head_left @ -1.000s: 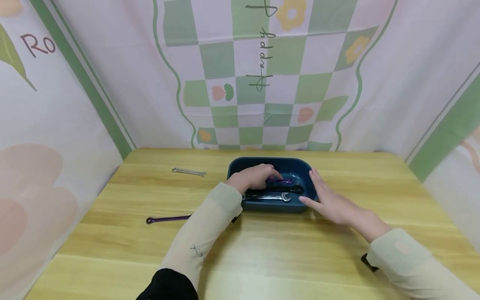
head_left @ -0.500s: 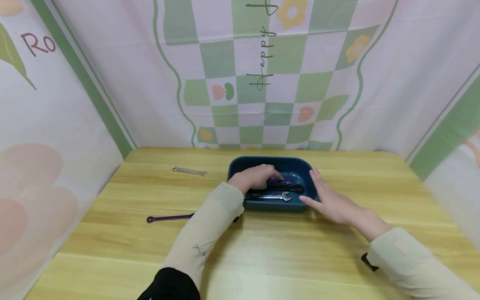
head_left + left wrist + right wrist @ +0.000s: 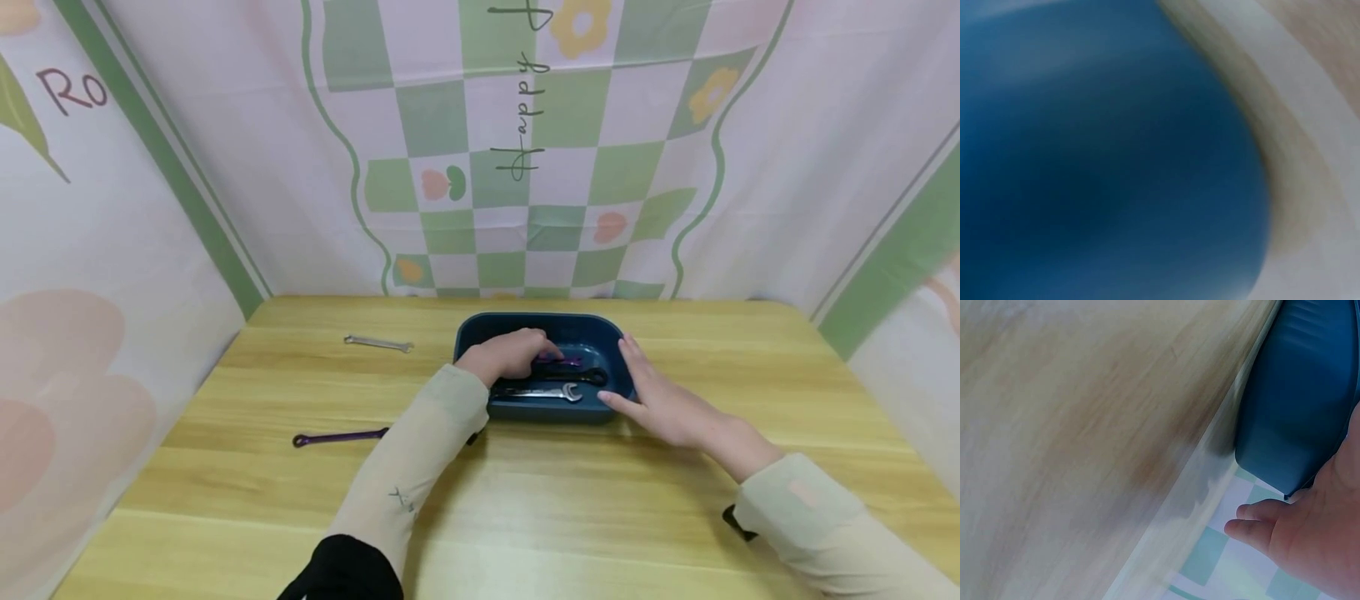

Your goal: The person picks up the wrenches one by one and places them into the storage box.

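My left hand (image 3: 513,352) reaches over the left side of a dark blue rectangular bin (image 3: 495,320), its fingers bent down onto a small purple wrench (image 3: 572,362) inside. Part of that wrench is hidden beneath the fingers. Nearer the front of the bin lie a black ratchet wrench (image 3: 595,377) and a silver combination wrench (image 3: 551,393), their left ends covered by the left arm. Against the bin's right end, my right hand (image 3: 663,407) rests with straight fingers along the outside and the thumb at the front corner. The left wrist view holds mostly blurred blue wall (image 3: 1116,156).
On the wooden table (image 3: 525,508), a small silver wrench (image 3: 378,342) lies at the back left. A longer purple wrench (image 3: 337,437) lies left of the bin, its right end under the left sleeve (image 3: 408,458). A patterned curtain (image 3: 495,167) hangs behind the table.
The purple wrench in the bin has shifted slightly under the left fingers. Both hands keep nearly the same places.
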Motion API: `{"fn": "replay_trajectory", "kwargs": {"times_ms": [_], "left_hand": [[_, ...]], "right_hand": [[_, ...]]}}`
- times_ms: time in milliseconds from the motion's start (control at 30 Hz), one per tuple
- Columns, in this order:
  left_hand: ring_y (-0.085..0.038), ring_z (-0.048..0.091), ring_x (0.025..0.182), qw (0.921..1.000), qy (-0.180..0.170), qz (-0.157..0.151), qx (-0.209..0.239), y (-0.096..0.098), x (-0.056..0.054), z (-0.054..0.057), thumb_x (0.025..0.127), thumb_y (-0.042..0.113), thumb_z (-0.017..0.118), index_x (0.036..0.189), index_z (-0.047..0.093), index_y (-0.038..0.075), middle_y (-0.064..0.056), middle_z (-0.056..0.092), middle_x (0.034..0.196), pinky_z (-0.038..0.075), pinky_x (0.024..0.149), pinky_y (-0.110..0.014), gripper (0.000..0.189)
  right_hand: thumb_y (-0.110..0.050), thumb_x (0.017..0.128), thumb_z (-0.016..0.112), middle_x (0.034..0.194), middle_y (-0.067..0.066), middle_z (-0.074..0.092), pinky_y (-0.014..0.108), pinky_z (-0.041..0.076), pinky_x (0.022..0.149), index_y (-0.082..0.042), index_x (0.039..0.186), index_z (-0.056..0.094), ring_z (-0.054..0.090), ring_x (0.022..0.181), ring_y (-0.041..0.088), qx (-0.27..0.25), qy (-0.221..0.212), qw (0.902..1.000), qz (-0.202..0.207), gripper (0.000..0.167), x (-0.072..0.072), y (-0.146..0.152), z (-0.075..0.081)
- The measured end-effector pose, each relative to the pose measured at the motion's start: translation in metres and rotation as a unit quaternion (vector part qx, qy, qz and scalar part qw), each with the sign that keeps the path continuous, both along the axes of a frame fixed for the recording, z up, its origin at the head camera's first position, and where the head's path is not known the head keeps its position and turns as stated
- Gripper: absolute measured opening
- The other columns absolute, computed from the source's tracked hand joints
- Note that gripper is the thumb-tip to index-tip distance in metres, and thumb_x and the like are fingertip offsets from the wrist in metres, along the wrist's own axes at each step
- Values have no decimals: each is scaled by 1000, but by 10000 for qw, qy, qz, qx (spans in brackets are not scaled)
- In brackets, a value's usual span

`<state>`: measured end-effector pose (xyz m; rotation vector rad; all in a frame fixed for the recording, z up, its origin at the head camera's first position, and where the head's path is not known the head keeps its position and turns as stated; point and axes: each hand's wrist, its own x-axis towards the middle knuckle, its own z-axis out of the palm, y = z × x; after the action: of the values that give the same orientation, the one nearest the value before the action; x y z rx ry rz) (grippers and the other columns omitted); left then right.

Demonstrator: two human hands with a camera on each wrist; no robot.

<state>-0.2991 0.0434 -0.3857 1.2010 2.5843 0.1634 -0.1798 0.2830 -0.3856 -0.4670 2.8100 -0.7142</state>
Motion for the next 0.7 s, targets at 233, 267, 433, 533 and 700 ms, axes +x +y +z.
{"fn": "replay_trajectory", "kwargs": {"times_ms": [233, 267, 433, 533, 700], "left_hand": [[-14, 57, 114, 9999, 43, 23, -95, 2, -2, -2, 97, -12, 57, 141, 65, 21, -4, 61, 122, 47, 99, -24, 56], [-14, 57, 114, 9999, 49, 13, -93, 2, -2, -2, 97, -12, 57, 141, 65, 20, -4, 61, 122, 47, 99, -24, 55], [-13, 57, 114, 9999, 65, -40, -82, 3, -3, -4, 97, -12, 57, 140, 66, 19, -4, 62, 123, 46, 101, -24, 54], [-12, 57, 112, 9999, 69, -70, -134, 3, -3, -5, 98, -12, 57, 140, 66, 20, -4, 62, 122, 46, 100, -23, 54], [-11, 56, 108, 9997, 83, -158, -165, 2, -3, -4, 98, -12, 56, 141, 65, 20, -4, 62, 120, 47, 98, -22, 54]], "right_hand": [[-58, 105, 46, 168, 19, -17, 69, 21, 113, -3, 162, -12, 13, 148, 54, -17, -8, 10000, 17, 98, 0, 1, 0], [-58, 105, 46, 168, 19, -17, 69, 21, 113, -3, 162, -12, 12, 148, 54, -20, -10, 10000, 14, 98, -1, 1, 0], [-57, 105, 46, 167, 20, -16, 69, 20, 113, -3, 162, -12, 13, 148, 54, -34, 0, 10000, 13, 98, 0, 1, 0], [-57, 105, 47, 168, 21, -15, 69, 20, 113, -2, 162, -12, 12, 148, 54, -40, 4, 10000, 17, 98, 0, 1, 0], [-57, 104, 47, 168, 21, -14, 69, 19, 114, -3, 162, -12, 9, 150, 52, -89, -13, 10000, 7, 99, -1, 2, 0]]}}
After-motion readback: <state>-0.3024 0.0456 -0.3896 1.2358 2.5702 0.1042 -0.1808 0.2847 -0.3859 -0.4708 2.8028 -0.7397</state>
